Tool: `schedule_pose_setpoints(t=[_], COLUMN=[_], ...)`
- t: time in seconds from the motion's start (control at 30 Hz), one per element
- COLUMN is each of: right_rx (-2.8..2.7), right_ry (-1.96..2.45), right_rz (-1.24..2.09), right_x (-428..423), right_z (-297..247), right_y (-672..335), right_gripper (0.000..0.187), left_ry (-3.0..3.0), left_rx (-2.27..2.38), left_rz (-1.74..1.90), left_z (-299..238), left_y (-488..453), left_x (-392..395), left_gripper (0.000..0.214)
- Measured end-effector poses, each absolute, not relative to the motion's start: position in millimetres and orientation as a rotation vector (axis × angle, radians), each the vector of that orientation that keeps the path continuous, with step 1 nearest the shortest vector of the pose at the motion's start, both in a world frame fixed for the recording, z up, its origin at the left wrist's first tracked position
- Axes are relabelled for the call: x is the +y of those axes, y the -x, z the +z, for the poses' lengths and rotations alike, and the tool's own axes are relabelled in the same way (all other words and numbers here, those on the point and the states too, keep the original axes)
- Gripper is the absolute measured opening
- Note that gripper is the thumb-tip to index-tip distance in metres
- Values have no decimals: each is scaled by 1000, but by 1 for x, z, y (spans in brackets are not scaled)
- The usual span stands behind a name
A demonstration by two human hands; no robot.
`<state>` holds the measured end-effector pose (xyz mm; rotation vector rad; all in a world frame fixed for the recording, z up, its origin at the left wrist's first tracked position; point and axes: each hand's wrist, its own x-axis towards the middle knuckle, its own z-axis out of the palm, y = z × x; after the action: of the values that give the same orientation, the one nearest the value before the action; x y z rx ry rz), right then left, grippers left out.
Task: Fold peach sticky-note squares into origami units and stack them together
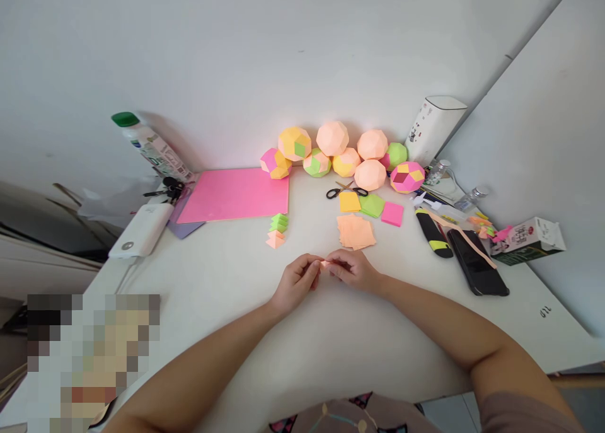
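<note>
The hands (297, 283) hide most of the peach paper (324, 265) between them, its folds too small for me to read. Left on the worktop (227, 282), a blurred object (111, 357) is past recognising

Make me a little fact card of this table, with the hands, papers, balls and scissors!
Left hand: pinching a small peach paper
Right hand: pinching its other side
Folded pieces: green ones and peach ones, beyond the left hand
Peach sheets: loose pile beyond the right hand
Square stacks: yellow stack, green stack, pink stack
Paper balls: many-sided, grouped near the wall
Scissors: open, behind the yellow stack
</note>
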<state>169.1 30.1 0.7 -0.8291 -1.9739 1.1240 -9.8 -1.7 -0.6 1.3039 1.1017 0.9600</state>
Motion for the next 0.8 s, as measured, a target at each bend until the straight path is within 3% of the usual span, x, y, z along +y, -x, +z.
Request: schedule_pose_setpoints(t=[0.8], right_rx=[-1911], right_ry=[941], right_rz=[1264], right_x=[32], right_z=[0], right_y=[-169], right_gripper=[16], left_ry=[-1122], left_rx=[1130], left_rz=[1049], left_z=[1], left_y=[8], left_x=[0], left_gripper=[27])
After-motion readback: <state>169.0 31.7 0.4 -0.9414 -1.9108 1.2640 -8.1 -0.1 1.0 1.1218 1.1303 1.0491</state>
